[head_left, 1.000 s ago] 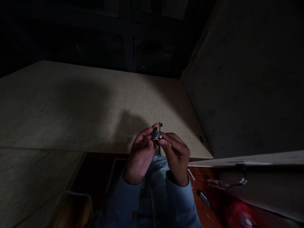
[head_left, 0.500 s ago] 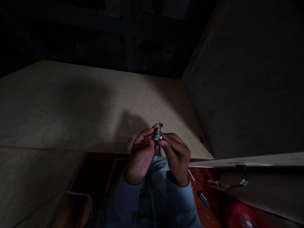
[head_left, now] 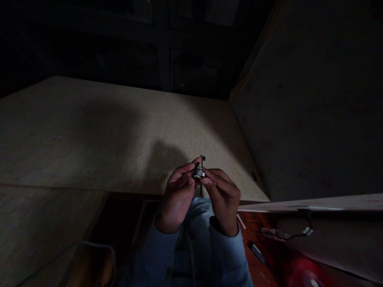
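1 sm. part, silver metal w/ dark strip along one side; held in air over near edge of bench, both hands on it. L hand: grip clamped on dark side, thumb nearer wearer, fingers beyond; contact pts partly hidden behind thumb & the part itself. R hand: grip clamped on silver side, thumb & index tips together on it; other fingers curled, partly out of sight. Part thus sits betw. the 2 sets of fingertips, its L side to L hand, R side to R hand; fine detail & exact type n/c (too sm., dim light). 1 thin rod w/ dark end, just beyond/below hands; middle covered by hands, ID unclear. 1 sm. dark item near bench's R edge, too dark to name. Blue sleeves, cut off at bottom of view. Gray cable, lower L, cut off. Floor, reddish: white strip; dark-&-gray item; red item, blurred, cut off at bottom edge. Blk cable w/ white tag, print too sm. to read. Top of view: dk frame, mostly lost in shadow.
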